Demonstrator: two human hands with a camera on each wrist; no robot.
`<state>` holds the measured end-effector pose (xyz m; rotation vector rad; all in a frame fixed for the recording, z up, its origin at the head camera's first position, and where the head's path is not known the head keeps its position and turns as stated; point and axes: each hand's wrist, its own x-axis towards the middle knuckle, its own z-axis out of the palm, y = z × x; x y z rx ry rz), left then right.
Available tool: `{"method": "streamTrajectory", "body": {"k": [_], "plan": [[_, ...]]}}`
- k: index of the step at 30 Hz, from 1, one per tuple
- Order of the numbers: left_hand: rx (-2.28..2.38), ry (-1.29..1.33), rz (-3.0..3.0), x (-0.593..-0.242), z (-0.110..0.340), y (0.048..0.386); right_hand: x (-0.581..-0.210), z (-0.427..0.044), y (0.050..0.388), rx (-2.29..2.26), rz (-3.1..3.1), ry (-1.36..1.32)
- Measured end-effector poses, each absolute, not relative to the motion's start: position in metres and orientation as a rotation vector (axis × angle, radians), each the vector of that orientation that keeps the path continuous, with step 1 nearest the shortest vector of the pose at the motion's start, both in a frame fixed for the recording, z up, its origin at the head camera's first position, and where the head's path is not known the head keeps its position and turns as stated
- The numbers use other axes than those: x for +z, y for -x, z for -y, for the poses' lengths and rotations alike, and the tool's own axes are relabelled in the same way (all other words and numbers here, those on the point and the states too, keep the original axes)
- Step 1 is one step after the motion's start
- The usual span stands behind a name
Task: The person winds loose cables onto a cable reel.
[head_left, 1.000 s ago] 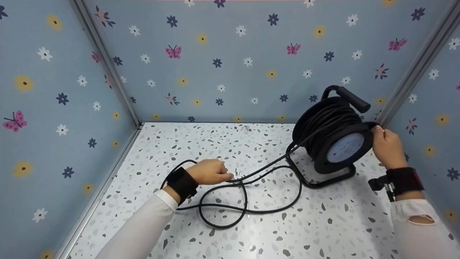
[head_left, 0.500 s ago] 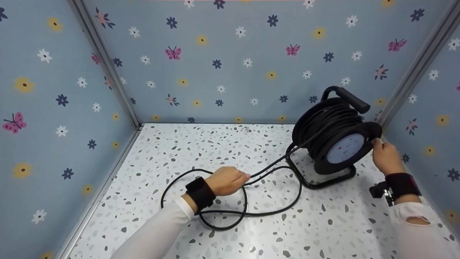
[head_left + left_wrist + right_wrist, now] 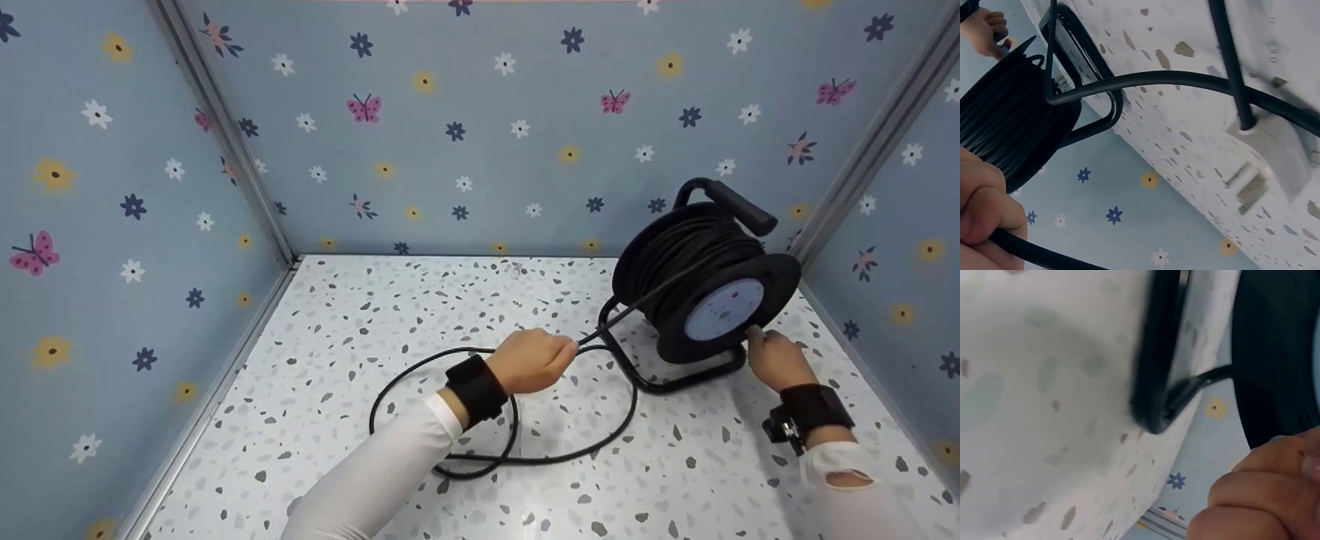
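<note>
A black cable reel (image 3: 784, 281) with a pale round socket panel (image 3: 724, 309) stands at the right in the head view. My left hand (image 3: 531, 361) grips the black cable (image 3: 641, 301) left of the reel, and the cable runs straight up onto the drum. My right hand (image 3: 780, 361) holds the reel at the lower edge of its front flange, with fingers curled; the part inside them is hidden. Slack cable (image 3: 555, 459) lies in loops on the floor. A white plug (image 3: 1278, 149) shows in the left wrist view.
The reel's black tube stand (image 3: 675, 386) rests on the speckled white floor (image 3: 420, 300). Blue flowered walls (image 3: 480, 150) rise at the back and both sides, with metal strips (image 3: 225, 127) in the corners. The reel's carrying handle (image 3: 741, 208) points up near the back wall.
My left hand has moved right and up toward the reel with the cable. My right hand has swung down and left along the flange, and the reel's drum has turned clockwise.
</note>
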<state>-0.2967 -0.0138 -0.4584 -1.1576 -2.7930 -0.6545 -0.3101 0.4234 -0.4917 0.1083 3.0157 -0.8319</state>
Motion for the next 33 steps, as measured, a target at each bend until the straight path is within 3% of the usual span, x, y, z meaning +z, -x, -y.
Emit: {"method": "streamTrajectory", "body": {"k": [21, 33], "plan": [[-0.911, 1.097, 2.786, -0.453, -0.058, 0.32, -0.507, -0.372, 0.293, -0.691, -2.971, 0.067], [-1.171, 1.084, 2.76, -0.448, -0.07, 0.324, -0.508, -0.361, 0.289, -0.731, -2.905, 0.125]]}}
